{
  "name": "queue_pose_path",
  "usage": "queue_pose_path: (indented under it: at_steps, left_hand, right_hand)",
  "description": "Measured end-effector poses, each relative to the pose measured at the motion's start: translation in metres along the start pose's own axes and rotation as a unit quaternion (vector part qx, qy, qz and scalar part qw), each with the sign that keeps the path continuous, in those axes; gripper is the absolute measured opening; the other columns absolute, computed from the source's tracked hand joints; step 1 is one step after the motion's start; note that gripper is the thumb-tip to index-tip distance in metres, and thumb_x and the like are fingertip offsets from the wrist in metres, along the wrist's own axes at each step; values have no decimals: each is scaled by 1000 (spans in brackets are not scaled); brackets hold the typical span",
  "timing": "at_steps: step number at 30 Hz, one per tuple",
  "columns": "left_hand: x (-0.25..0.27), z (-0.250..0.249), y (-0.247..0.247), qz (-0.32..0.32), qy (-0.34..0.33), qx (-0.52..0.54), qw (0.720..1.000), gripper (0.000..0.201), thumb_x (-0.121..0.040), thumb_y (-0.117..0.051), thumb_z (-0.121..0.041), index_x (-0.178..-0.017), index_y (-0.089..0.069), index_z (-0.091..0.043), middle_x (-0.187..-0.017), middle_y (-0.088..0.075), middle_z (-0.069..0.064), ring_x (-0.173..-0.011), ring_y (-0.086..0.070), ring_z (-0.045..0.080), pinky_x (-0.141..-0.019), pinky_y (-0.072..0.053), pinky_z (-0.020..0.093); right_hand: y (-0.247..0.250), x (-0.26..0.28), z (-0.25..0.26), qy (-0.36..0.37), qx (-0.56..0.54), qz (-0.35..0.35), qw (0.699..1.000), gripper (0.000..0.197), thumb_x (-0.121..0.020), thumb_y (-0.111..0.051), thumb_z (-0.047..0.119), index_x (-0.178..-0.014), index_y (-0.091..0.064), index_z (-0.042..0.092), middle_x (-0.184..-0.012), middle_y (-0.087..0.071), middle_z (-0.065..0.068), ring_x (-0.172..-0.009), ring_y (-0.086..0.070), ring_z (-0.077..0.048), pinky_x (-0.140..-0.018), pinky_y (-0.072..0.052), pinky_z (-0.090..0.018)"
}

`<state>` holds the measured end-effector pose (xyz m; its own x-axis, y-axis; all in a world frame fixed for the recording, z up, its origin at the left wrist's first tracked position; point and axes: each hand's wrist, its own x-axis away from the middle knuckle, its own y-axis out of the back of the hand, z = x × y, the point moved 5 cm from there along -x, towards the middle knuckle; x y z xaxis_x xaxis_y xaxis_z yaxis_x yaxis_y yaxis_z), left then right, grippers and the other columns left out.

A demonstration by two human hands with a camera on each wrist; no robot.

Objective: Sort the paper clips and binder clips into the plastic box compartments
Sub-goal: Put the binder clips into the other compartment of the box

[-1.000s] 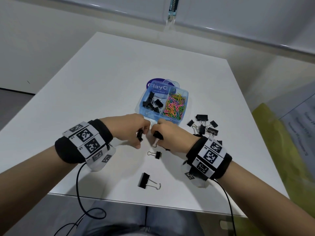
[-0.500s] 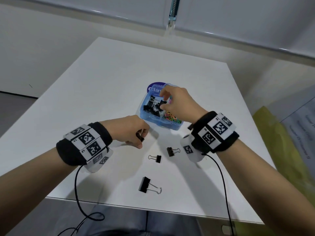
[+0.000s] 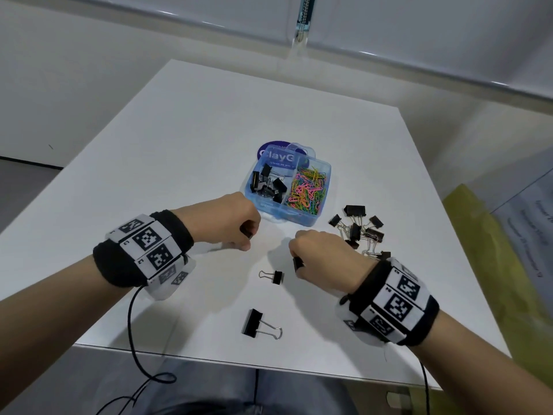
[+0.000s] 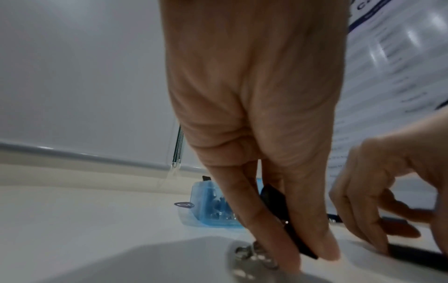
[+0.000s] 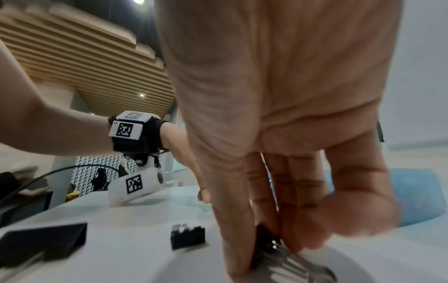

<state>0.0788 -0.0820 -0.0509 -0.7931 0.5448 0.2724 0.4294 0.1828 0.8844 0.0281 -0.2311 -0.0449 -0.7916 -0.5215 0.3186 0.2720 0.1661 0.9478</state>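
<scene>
The blue plastic box stands mid-table; black binder clips fill its left compartment and coloured paper clips its right. My left hand rests on the table just left of the box and pinches a black binder clip. My right hand is low over the table in front of the box, fingers curled round another small black binder clip. A small binder clip lies between the hands. A larger binder clip lies nearer the front edge.
A pile of several black binder clips lies right of the box, beside my right wrist. The white table ends close below the large clip. A yellow-green object stands past the right edge.
My right hand came back from over the box to the table and took hold of the small clip lying there. The left hand stayed put, still holding its clip.
</scene>
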Motion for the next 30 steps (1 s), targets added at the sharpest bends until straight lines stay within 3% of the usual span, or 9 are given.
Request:
queue_pose_path:
  at_steps: [5,9,12,16,19,23,25,28,30]
  left_hand:
    - [2,-7,39,-105,-13,114,988,13,-75,-78,-12,-82,-70,-6,-74,-71,3,-57,-68,11,-62,-58,25]
    - [-7,-2,78,-218,8,141,966,15,-73,-79,-10,-83,-72,-2,-74,-72,8,-54,-69,11,-63,-59,28]
    - [-20,-4,92,-239,13,133,962,15,-73,-79,-12,-80,-72,-1,-73,-73,11,-59,-72,17,-66,-60,33]
    - [-41,-7,93,-233,16,118,965,16,-74,-79,-14,-81,-73,0,-73,-72,12,-60,-70,20,-62,-57,28]
    - [-54,-7,84,-221,17,84,972,18,-73,-79,-17,-85,-75,-3,-78,-73,11,-57,-65,15,-53,-48,20]
    - [-58,-1,73,-201,26,26,979,36,-75,-77,-29,-105,-71,-10,-106,-71,7,-97,-64,22,-77,-49,31]
    - [-51,0,73,-213,28,10,977,39,-76,-75,-36,-108,-68,-13,-111,-68,2,-100,-61,21,-80,-48,33]
    - [-32,-10,71,-206,8,20,978,26,-77,-74,-38,-88,-66,-16,-85,-66,-6,-79,-58,17,-67,-45,30]
    - [-17,-21,62,-156,-13,21,988,23,-76,-75,-37,-77,-63,-17,-68,-59,-10,-68,-56,16,-61,-44,28]
  right_hand:
    - [41,-10,-9,-6,-114,-129,985,9,-82,-58,19,-88,-59,12,-86,-68,-4,-79,-60,-25,-66,-50,-36]
    - [79,-40,-35,-69,-242,-247,936,27,-87,-61,28,-111,-59,16,-98,-69,-3,-80,-56,-18,-74,-47,-33]
    - [88,-47,-45,-91,-227,-273,930,39,-87,-61,31,-122,-54,15,-109,-64,-5,-95,-58,-23,-81,-48,-36]
    - [70,-36,-20,-29,-179,-168,969,27,-80,-67,31,-102,-61,17,-90,-67,-3,-82,-60,-24,-75,-51,-38]
    - [37,-20,6,27,-109,-39,993,31,-78,-68,28,-106,-59,17,-102,-64,-7,-87,-55,-23,-72,-44,-32]
    - [7,-2,30,46,-99,13,994,36,-77,-68,30,-107,-54,17,-104,-55,-5,-92,-52,-25,-68,-35,-31]
    - [5,1,36,61,-117,14,991,25,-78,-65,22,-101,-55,19,-94,-49,-2,-85,-47,-23,-68,-33,-30]
    - [3,-1,33,68,-135,9,988,18,-78,-58,7,-93,-62,16,-89,-54,-5,-87,-54,-28,-68,-40,-34]
    - [4,-3,27,64,-118,-8,991,16,-75,-56,7,-87,-63,15,-88,-61,-9,-85,-59,-29,-66,-44,-35]
